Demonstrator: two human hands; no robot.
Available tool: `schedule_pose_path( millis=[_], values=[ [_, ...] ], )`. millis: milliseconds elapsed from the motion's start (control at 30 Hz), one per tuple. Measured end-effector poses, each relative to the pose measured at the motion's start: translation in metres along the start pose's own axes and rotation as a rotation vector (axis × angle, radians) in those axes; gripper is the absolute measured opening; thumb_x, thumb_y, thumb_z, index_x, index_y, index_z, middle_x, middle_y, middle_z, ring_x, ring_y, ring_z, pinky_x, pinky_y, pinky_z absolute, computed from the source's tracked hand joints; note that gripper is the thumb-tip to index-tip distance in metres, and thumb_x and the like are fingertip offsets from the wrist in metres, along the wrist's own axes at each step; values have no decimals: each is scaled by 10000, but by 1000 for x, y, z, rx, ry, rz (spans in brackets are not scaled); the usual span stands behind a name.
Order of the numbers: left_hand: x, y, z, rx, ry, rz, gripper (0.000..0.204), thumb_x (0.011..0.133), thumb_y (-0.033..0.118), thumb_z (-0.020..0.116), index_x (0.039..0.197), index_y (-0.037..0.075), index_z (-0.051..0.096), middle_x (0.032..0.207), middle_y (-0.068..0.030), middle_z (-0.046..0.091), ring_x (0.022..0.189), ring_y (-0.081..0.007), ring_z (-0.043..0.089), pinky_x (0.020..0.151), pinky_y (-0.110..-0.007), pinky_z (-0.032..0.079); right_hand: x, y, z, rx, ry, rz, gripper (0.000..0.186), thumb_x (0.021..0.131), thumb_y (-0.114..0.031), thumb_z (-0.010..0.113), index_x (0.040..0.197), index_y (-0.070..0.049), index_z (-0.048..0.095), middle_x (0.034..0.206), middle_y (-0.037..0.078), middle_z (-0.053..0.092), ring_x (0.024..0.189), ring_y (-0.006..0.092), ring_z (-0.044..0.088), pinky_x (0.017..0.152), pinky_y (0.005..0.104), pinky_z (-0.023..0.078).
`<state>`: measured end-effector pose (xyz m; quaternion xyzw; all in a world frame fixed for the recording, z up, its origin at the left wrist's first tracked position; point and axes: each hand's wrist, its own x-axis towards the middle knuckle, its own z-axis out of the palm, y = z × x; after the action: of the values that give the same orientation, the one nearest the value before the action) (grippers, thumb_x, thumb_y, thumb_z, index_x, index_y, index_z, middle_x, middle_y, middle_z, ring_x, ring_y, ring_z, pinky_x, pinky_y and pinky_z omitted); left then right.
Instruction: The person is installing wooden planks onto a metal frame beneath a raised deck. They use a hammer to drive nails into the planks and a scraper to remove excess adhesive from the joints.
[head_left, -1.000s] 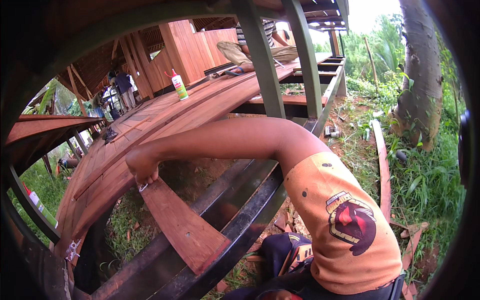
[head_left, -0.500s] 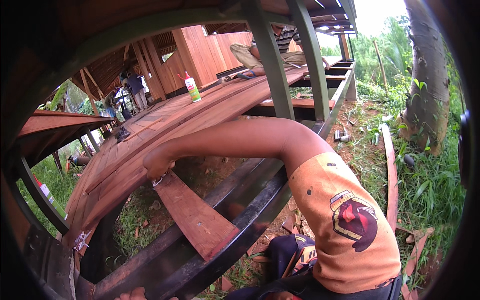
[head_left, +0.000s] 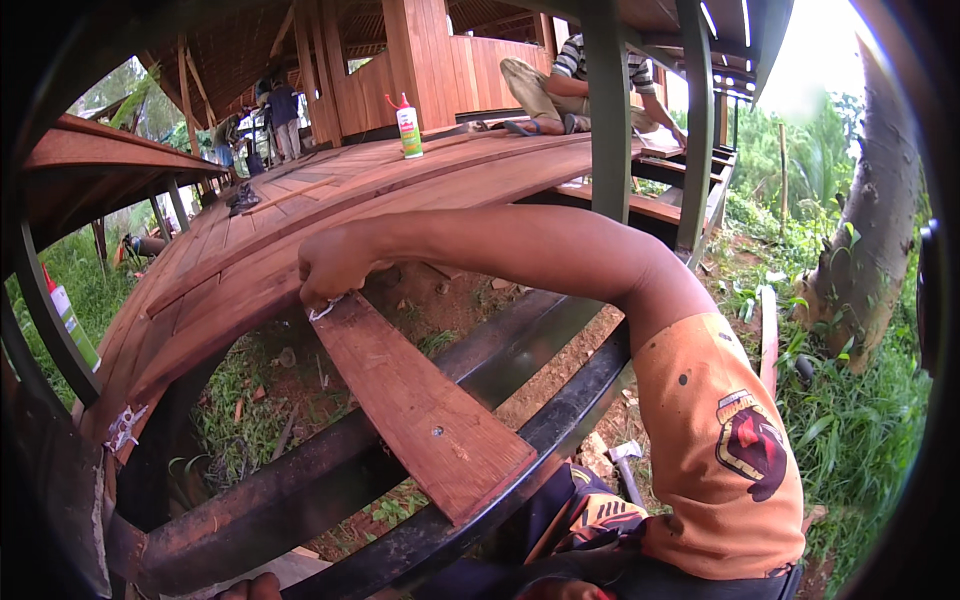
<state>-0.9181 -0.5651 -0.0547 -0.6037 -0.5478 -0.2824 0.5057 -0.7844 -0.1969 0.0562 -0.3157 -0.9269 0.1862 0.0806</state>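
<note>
My right hand (head_left: 335, 262) reaches across from the right, its fingers curled closed at the far end of a short reddish wooden board (head_left: 425, 405). White paste-like material (head_left: 333, 306) shows along that end, under the fingertips. What the fingers hold, if anything, is hidden. The board lies slantwise across two dark metal beams (head_left: 300, 490), and a small round mark shows near its wide end. Close beyond my right hand runs the curved edge of the plank deck (head_left: 240, 268). Only a few fingertips of my left hand (head_left: 255, 588) appear at the lower edge, beside the nearer beam.
A white-and-green bottle with a red nozzle (head_left: 408, 128) stands on the deck; a similar bottle (head_left: 70, 315) is at far left. Green posts (head_left: 607, 120) rise ahead. Another person (head_left: 570, 85) sits on the deck. A tool with a metal head (head_left: 627, 455) lies below, near my sleeve.
The view has shifted, so the board and beams appear lower and further right. My right hand stays at the board's far end. The metal-headed tool has come into view beside my sleeve.
</note>
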Motion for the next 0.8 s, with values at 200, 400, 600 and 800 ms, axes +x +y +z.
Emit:
schedule_pose_path(
  millis=[200,400,600,800],
  values=[
    [1,-2,-1,-8,-30,6,777,1023,752,367,910,56,694,758,-110,609,649,-330,597,565,-440,404,1,17,-9,-305,55,-594,154,866,-202,717,863,-53,754,737,77,718,672,208,691,632,375,538],
    [1,-2,0,-56,7,-32,791,1007,773,377,895,50,679,723,-123,580,613,-347,563,562,-444,384,2,25,-5,-263,179,-697,109,852,-149,746,929,-79,776,859,94,767,811,254,741,736,402,552],
    [1,-6,3,-49,22,8,790,1002,770,403,902,48,707,799,-143,656,673,-340,616,625,-440,444,3,30,-19,-195,-3,-701,193,935,-218,747,1036,-56,774,963,95,761,916,248,730,814,384,536],
    [-4,3,2,-45,29,-132,802,950,814,441,885,64,717,808,-135,669,687,-345,626,648,-449,453,23,21,-27,-163,-171,-808,222,942,-222,768,1058,-33,780,981,77,713,940,225,690,818,373,518]
  ],
)
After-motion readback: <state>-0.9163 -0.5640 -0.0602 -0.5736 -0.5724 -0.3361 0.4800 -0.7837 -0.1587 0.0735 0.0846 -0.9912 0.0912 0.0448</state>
